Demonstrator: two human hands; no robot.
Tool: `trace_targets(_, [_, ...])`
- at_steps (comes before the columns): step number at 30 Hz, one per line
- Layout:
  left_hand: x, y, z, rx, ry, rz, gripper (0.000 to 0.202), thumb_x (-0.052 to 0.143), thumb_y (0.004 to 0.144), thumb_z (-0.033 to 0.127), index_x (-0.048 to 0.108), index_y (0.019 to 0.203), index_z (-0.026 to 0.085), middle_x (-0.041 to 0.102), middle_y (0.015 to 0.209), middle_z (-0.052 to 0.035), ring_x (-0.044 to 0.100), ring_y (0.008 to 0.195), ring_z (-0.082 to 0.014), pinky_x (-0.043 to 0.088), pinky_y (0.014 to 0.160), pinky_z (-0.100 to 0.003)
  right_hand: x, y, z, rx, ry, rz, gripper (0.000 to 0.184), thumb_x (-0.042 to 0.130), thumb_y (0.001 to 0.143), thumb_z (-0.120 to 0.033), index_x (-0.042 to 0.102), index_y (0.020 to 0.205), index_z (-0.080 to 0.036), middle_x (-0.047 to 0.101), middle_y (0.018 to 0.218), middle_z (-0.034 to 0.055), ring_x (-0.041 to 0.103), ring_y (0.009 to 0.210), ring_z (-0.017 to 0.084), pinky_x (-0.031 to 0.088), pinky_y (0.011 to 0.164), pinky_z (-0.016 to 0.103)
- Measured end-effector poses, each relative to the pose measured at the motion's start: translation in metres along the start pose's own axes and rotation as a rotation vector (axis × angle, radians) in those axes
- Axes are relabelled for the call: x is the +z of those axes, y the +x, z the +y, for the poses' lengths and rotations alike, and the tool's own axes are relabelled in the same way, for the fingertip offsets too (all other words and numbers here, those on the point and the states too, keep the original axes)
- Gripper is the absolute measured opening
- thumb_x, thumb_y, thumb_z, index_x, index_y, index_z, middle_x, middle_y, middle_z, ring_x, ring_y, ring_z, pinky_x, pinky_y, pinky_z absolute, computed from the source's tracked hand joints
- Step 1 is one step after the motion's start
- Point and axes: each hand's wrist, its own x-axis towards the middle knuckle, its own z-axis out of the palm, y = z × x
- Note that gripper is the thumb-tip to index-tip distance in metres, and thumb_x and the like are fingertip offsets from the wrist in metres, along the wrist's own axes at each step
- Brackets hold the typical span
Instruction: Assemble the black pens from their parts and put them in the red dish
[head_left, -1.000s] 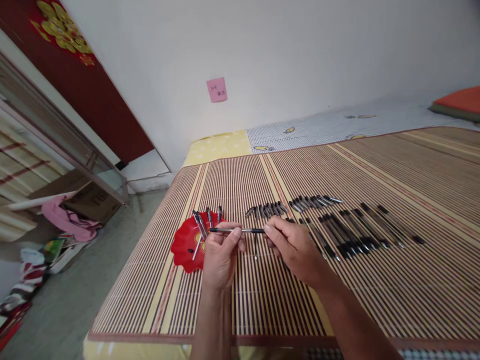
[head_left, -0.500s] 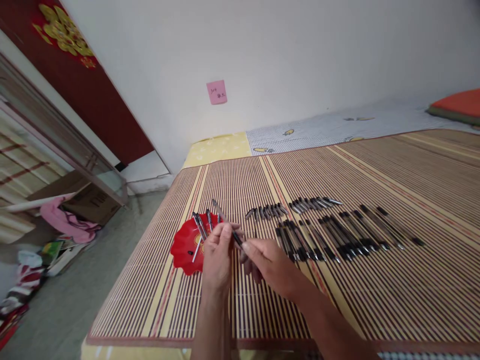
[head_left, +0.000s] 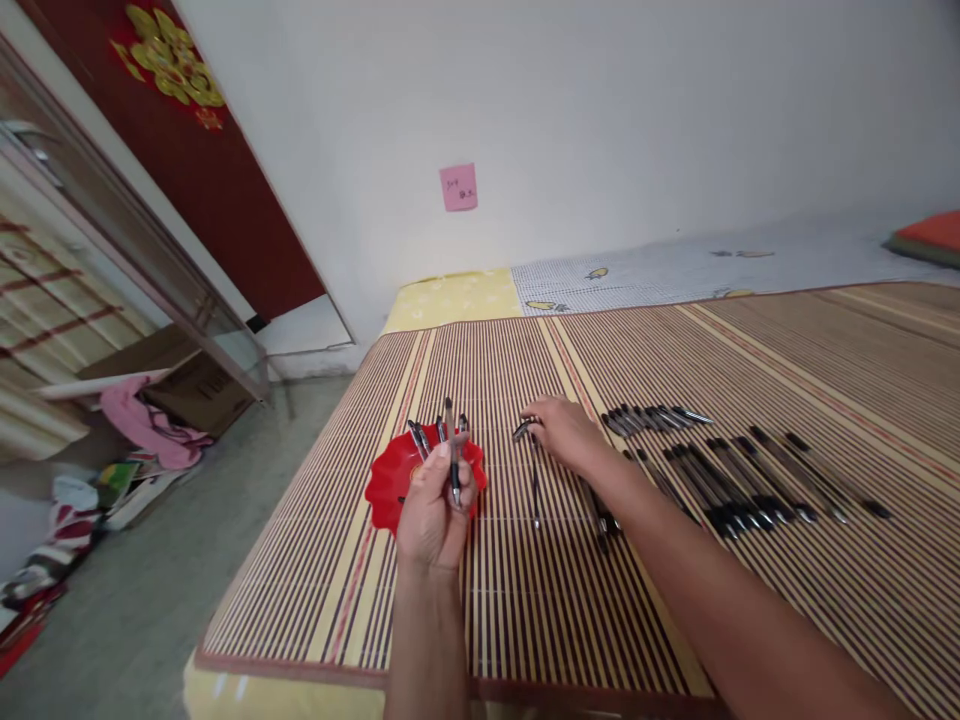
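Gripping a pen between thumb and fingers, the left hand hangs by the red dish near the mat's left edge; the right hand is at the short pen pieces, fingers curled (whether round one, I can't tell).

The left forearm rises nearly upright from the bottom edge, bare, its wrist close to straight. The left hand is raised in a pinch, thumb set against bent fingers. From the lower right corner, the right forearm slants up and leftward, stretched farther out than the other. The right hand is palm down, well apart from the left, fingers pointing left; how tightly they close is hard to tell, their tips being small and partly hidden.
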Motion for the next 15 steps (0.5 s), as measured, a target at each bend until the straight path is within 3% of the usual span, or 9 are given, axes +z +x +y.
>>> trace_targets(4, [-0.003,0.001,-0.001,-0.051,-0.031,-0.034,0.031,0.070,0.084,0.028,0.068,0.109,0.010,0.055,0.062,0.0007,0.045,0.052,-0.0068,0.039,0.048,-0.015,0.021,0.030,-0.007,-0.054,-0.089,-0.089,0.019,0.063,0.086,-0.013,0.078,0.096,-0.019,0.073,0.106,0.0133,0.062,0.107,0.029,0.043,0.087,0.036])
trace_targets(8, [-0.004,0.002,-0.001,-0.079,-0.040,-0.028,0.028,0.071,0.083,0.026,0.069,0.106,0.010,0.059,0.067,-0.0020,0.052,0.059,-0.0085,0.044,0.055,-0.017,0.033,0.035,-0.010,-0.121,-0.107,-0.088,0.016,0.061,0.088,-0.012,0.076,0.089,-0.017,0.072,0.105,0.0144,0.060,0.107,0.029,0.039,0.090,0.040])
trace_targets(12, [-0.003,0.002,-0.001,-0.070,-0.020,-0.040,0.026,0.075,0.078,0.024,0.070,0.099,0.010,0.063,0.075,-0.0041,0.056,0.063,-0.0097,0.046,0.059,-0.019,0.031,0.033,-0.013,-0.167,-0.045,-0.060,0.011,0.064,0.085,-0.010,0.073,0.087,-0.015,0.071,0.105,0.0158,0.058,0.111,0.030,0.038,0.094,0.041])
trace_targets(15, [-0.001,0.001,0.000,-0.067,0.017,-0.045,0.026,0.078,0.075,0.024,0.069,0.095,0.010,0.064,0.075,-0.0041,0.056,0.062,-0.0091,0.044,0.058,-0.019,0.018,0.021,-0.014,-0.195,0.054,-0.005,0.016,0.056,0.092,-0.014,0.069,0.102,-0.016,0.070,0.110,0.0125,0.060,0.109,0.024,0.043,0.091,0.036])
